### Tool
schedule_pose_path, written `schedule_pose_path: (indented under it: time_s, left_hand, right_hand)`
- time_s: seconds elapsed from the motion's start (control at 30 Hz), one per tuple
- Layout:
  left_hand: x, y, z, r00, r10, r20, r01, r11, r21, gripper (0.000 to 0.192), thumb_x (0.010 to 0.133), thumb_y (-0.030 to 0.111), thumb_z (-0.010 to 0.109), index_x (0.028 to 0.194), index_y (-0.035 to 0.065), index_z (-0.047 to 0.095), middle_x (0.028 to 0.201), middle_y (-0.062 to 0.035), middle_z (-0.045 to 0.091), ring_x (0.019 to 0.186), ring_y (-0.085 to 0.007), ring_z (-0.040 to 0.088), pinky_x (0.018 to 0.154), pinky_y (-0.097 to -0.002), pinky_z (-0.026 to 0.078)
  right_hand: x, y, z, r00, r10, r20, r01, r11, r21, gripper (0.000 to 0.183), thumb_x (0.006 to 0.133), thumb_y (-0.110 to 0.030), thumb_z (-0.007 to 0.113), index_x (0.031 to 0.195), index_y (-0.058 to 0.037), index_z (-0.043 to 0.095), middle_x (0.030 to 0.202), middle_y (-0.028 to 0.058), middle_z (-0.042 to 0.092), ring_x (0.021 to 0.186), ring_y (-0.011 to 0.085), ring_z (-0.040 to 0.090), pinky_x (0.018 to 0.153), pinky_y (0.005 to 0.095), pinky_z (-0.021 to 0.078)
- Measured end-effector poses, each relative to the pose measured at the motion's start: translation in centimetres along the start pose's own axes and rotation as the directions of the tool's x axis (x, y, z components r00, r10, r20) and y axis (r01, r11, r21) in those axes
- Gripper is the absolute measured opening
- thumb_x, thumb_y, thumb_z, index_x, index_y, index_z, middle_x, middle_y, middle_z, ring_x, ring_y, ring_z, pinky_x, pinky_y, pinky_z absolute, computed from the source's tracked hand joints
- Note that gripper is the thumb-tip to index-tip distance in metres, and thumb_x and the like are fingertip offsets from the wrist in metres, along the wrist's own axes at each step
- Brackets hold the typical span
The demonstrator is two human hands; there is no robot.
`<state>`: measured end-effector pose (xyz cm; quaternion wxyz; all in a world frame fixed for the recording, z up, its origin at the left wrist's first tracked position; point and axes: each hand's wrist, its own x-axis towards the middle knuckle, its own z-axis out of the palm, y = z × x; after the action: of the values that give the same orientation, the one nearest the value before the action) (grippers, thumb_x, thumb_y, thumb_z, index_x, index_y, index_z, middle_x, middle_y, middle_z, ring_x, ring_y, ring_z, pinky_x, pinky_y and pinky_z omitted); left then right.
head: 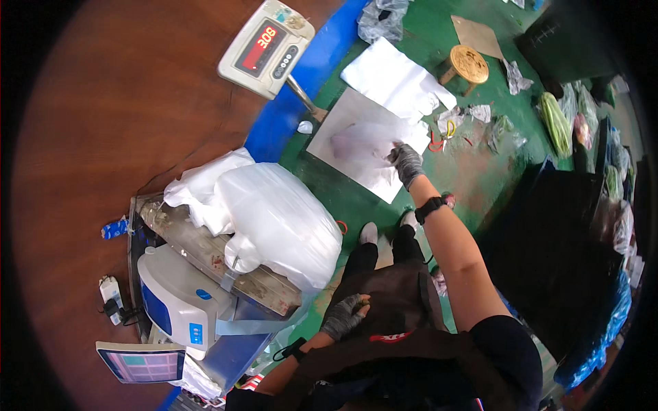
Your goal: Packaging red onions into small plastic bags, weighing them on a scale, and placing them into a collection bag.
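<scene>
My right hand (408, 163), in a grey knit glove, reaches out over a floor scale's pale platform (329, 134). Its fingers are closed on the near end of a clear plastic bag (357, 141) with purplish contents, which looks blurred over the platform. Close to my waist, my left hand (345, 317) wears a similar glove and has its fingers curled. Whether something small sits between its thumb and fingers is not clear. White plastic bags (396, 77) lie along the platform's far side. The scale's lit display head (266, 49) stands on a metal post to the left.
A bundle of white plastic bags (280, 221) hangs over a worn ledge at left, beside a label printer (180, 298) and a touch screen (141, 362). Scissors (443, 137), a wooden stool (469, 64) and bagged greens (555, 123) are on the green floor. A dark bin (545, 257) stands right.
</scene>
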<state>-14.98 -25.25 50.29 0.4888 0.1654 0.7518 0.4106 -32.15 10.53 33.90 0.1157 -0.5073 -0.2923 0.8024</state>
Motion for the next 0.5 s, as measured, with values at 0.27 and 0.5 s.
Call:
schedule_pose_path:
  time_s: [0.27, 0.5]
  left_hand:
    - [1.0, 1.1, 1.0, 0.986, 0.024, -0.164, -0.032, 0.998, -0.049, 0.028, 0.081, 0.018, 0.06, 0.106, 0.0082, 0.056, 0.093, -0.0126, 0.061, 0.088, -0.0229, 0.06, 0.077, -0.0318, 0.047]
    - [3.7, 6.8, 1.4, 0.963, 0.065, -0.261, -0.067, 0.998, 0.003, 0.027, 0.079, 0.014, 0.062, 0.105, 0.008, 0.056, 0.09, -0.0108, 0.062, 0.084, -0.0219, 0.062, 0.075, -0.0307, 0.048]
  right_hand:
    - [2.3, 3.5, 1.8, 0.971, -0.075, 0.226, 0.153, 0.924, -0.351, 0.023, 0.08, -0.025, 0.06, 0.086, -0.0025, 0.057, 0.069, 0.0047, 0.056, 0.061, 0.0162, 0.053, 0.065, 0.0292, 0.0427]
    - [0.4, -1.5, 2.8, 0.934, -0.287, -0.211, 0.064, 0.718, -0.693, 0.095, 0.069, -0.055, 0.065, 0.131, 0.0053, 0.027, 0.13, 0.022, 0.037, 0.117, 0.0308, 0.04, 0.096, 0.0365, 0.033]
